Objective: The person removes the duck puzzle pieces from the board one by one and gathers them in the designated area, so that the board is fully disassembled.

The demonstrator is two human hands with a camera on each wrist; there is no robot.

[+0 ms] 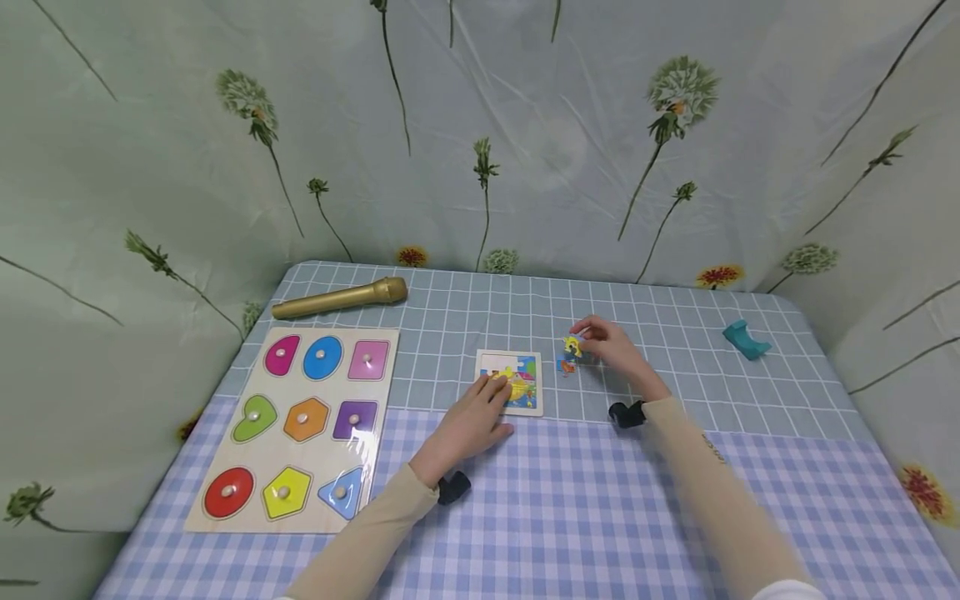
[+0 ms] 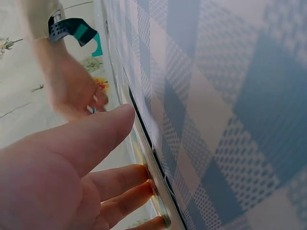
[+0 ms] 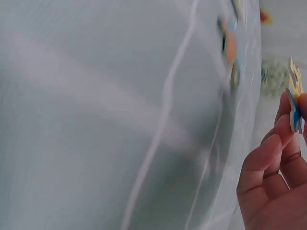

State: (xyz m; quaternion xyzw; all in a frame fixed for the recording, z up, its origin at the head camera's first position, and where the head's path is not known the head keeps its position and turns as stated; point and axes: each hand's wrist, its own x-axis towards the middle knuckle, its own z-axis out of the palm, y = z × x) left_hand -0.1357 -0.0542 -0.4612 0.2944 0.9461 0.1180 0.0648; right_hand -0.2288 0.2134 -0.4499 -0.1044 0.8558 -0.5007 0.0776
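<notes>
A small square jigsaw puzzle (image 1: 530,410) with a colourful picture lies in its pale tray near the table's middle. My left hand (image 1: 470,419) rests on its left part, fingers stretched over the picture; in the left wrist view the fingertips (image 2: 144,172) touch the board. My right hand (image 1: 609,343) pinches a yellow and blue jigsaw piece (image 3: 295,91) between thumb and fingers, lifted off the table to the right of the tray. Beneath it lies another jigsaw piece (image 1: 566,366), blue with some orange.
On the left lies a wooden shape board (image 1: 292,454) with knobbed coloured shapes. Behind it is a gold microphone (image 1: 337,298). A teal curved block (image 1: 746,340) lies at the right. A flowered cloth (image 1: 540,150) hangs behind the table.
</notes>
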